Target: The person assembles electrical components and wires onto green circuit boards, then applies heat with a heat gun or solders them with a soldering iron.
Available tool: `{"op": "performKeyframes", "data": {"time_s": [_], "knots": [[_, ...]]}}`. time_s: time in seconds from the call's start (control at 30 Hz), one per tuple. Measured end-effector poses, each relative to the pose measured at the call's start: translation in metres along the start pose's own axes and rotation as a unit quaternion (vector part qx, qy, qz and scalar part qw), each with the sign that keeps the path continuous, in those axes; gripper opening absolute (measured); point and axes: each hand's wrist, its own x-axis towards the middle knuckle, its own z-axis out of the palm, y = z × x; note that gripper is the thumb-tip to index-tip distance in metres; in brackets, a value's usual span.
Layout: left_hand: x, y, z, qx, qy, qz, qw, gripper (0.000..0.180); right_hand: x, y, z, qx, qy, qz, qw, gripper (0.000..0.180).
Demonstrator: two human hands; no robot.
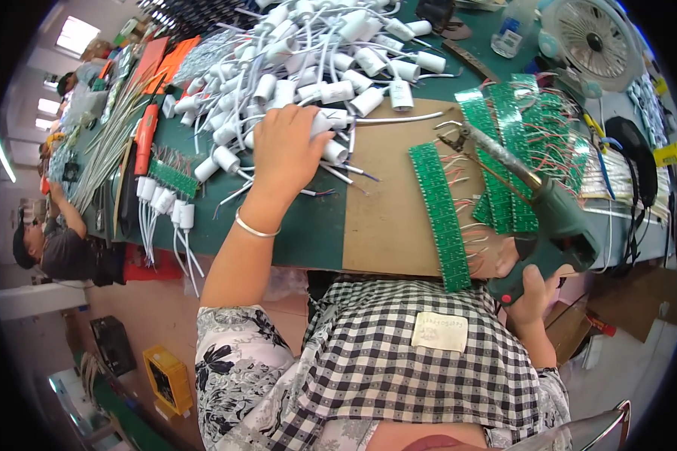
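A big heap of white plastic cylinders [278, 49] with white cables covers the back of the table. At its front edge lies my left hand [287, 146], palm down, its fingers curled over the parts. Between its thumb and fingers is a white cylinder [336, 118] whose cable points right; the grip is partly hidden. My right hand [532, 297] is wrapped round the green handle of a soldering gun [560, 222], its metal tip pointing up and left. Below that tip, a strip of green circuit boards [440, 218] with short wires lies on a brown board [387, 195].
More green board strips [511, 150] with wires lie right of the brown board. A fan [590, 41] and a clear bottle [508, 37] stand at the back right. Left are an orange-red tool [147, 139] and wired cylinders [162, 199] over the edge. Another person [60, 248] sits far left.
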Motion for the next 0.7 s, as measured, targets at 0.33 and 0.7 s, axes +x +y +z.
{"op": "performKeyframes", "data": {"time_s": [0.33,0.7], "knots": [[-0.04,0.105,-0.013,-0.356,-0.184,0.11,0.91,0.032,-0.003,-0.001,0.002,0.089,-0.04,0.155,0.983,0.024],[-0.05,0.128,-0.009,-0.529,-0.181,-0.029,0.828,0.008,0.011,0.007,0.037,-0.068,-0.101,0.154,0.981,0.029]]}}
